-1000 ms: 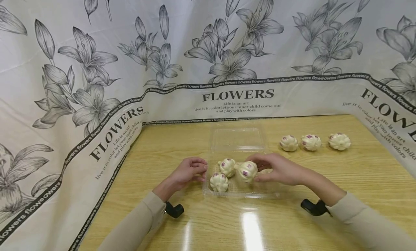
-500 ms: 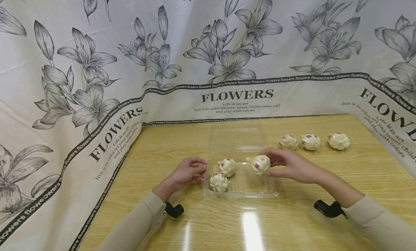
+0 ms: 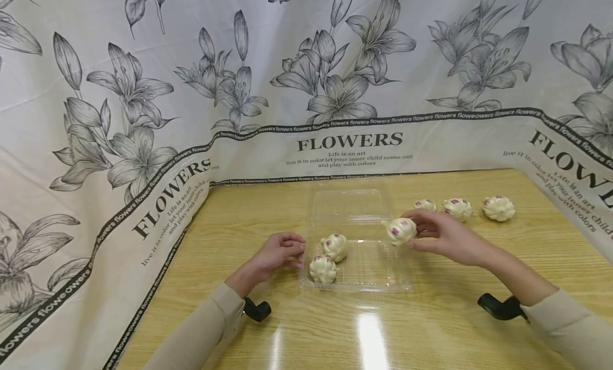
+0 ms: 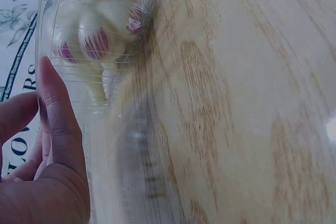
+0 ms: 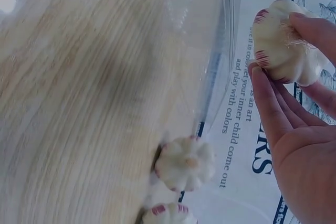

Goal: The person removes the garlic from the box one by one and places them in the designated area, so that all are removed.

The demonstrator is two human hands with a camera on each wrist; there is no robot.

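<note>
My right hand [image 3: 450, 238] holds a garlic bulb [image 3: 401, 231], cream with purple streaks, above the right back part of a clear plastic clamshell box [image 3: 373, 266]. In the right wrist view, thumb and fingers pinch this bulb [image 5: 281, 45] around its sides. Two more bulbs sit in the box's left half, one farther back [image 3: 334, 247] and one at the front [image 3: 323, 269]. At the box's left side, my left hand [image 3: 278, 253] pinches the rim. The left wrist view has the thumb and a finger on either side of the clear edge [image 4: 43, 35].
Behind the box its clear lid [image 3: 348, 205] lies folded back. To the right, a row of three garlic bulbs stands on the wooden table [image 3: 239, 210]: one partly behind the right hand [image 3: 424, 204], a middle one [image 3: 457, 208] and a right one [image 3: 498, 208]. Flower-printed cloth [image 3: 239, 157] surrounds the table.
My right hand has lifted the garlic bulb out of the box's middle and carried it right and back. The left hand has stayed at the box's left rim.
</note>
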